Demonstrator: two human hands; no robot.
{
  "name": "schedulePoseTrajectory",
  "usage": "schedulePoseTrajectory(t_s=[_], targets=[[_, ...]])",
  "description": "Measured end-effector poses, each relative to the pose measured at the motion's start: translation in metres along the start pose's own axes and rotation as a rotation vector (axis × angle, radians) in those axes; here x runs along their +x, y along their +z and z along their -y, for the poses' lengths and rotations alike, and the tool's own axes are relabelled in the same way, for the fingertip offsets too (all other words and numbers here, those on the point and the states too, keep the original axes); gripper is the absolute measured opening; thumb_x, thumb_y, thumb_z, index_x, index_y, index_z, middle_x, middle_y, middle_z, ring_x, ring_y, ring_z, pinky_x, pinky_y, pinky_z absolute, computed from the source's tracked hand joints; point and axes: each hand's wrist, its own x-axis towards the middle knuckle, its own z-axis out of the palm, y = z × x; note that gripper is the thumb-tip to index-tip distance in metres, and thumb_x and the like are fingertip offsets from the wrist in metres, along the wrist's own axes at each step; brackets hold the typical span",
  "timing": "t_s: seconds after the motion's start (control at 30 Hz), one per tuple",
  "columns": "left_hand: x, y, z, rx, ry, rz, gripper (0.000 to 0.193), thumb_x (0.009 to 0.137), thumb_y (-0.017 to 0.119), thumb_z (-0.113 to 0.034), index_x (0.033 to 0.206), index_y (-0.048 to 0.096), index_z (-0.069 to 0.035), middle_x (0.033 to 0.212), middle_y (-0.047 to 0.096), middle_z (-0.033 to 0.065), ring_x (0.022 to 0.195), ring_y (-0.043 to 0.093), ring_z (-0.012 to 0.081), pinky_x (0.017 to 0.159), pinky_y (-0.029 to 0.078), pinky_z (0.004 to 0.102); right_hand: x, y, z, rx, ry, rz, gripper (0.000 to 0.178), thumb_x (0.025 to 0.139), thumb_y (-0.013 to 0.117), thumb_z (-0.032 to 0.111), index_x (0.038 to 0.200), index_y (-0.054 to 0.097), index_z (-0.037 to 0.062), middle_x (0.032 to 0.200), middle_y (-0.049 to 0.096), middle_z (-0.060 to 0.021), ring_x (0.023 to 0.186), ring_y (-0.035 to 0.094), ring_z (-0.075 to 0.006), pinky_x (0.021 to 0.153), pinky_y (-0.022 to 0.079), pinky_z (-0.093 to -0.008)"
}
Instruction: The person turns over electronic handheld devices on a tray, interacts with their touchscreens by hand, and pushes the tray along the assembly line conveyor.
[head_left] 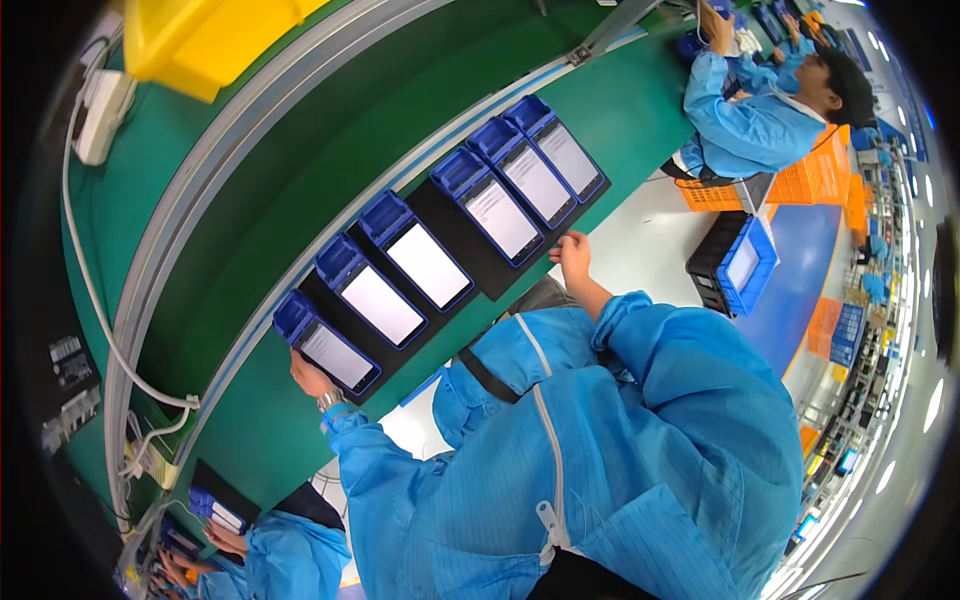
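Several blue handheld payment terminals with lit white screens lie in a slanting row on black mats (425, 215). My left hand (311, 378) is at the near left side of the leftmost terminal (338, 352), closed against its edge; some of its fingers are hidden. Beside that one lie a second terminal (382, 305) and a third (429, 263). To the right, past a gap, is another group, its nearest terminal (502, 219) angled the same way. My right hand (573, 258) hovers by the near edge of the right mat, fingers loosely bent and slightly apart, with nothing visible in them.
A metal rail (165, 240) bounds the green bench (245, 430) on the far side. A yellow bin (205, 40) sits at upper left, near a white cable (85, 270). Co-workers in blue (750, 125) sit at both ends. A blue-rimmed crate (750, 265) stands to the right.
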Motion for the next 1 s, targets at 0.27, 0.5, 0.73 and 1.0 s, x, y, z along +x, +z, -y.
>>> schedulePoseTrajectory(t_s=[0.27, 0.5, 0.73, 1.0], targets=[[0.006, -0.009, -0.011, -0.392, -0.255, 0.131, 0.044, 0.087, 0.033, -0.028, 0.116, 0.046, 0.001, 0.11, 0.053, 0.0107, 0.093, 0.053, 0.0199, 0.078, 0.041, 0.03, -0.043, 0.019, 0.001, 0.018, 0.102, 0.017, 0.037, 0.08, 0.039, 0.011, 0.112, 0.035, -0.0045, 0.086, 0.049, -0.013, 0.057, 0.057, -0.022, 0.047, 0.05, -0.0298], [0.02, -0.006, 0.026, -0.312, -0.165, 0.214, 0.044, 0.087, 0.031, -0.028, 0.116, 0.048, 0.0, 0.108, 0.054, 0.0119, 0.088, 0.055, 0.0214, 0.073, 0.043, 0.0296, -0.079, 0.039, -0.024, 0.009, 0.009, -0.046, 0.035, 0.079, 0.04, 0.013, 0.108, 0.039, -0.0053, 0.087, 0.049, -0.0145, 0.051, 0.056, -0.0211, 0.039, 0.047, -0.029], [0.012, 0.008, 0.027, -0.413, -0.252, 0.257, 0.044, 0.084, 0.04, -0.036, 0.111, 0.053, -0.004, 0.1, 0.055, 0.0063, 0.08, 0.049, 0.0165, 0.069, 0.04, 0.0284, -0.06, 0.036, -0.035, -0.031, -0.049, -0.104, 0.029, 0.079, 0.045, 0.016, 0.101, 0.047, -0.0029, 0.083, 0.052, -0.0133, 0.052, 0.052, -0.0155, 0.043, 0.046, -0.0266], [0.014, 0.013, 0.034, -0.379, -0.296, 0.382, 0.043, 0.084, 0.041, -0.035, 0.117, 0.05, -0.008, 0.103, 0.051, 0.0068, 0.081, 0.048, 0.0157, 0.075, 0.042, 0.0294, -0.067, 0.041, -0.045, 0.083, -0.073, -0.049, 0.033, 0.078, 0.048, 0.016, 0.104, 0.048, -0.0034, 0.098, 0.05, -0.0103, 0.07, 0.05, -0.0149, 0.06, 0.047, -0.027]])
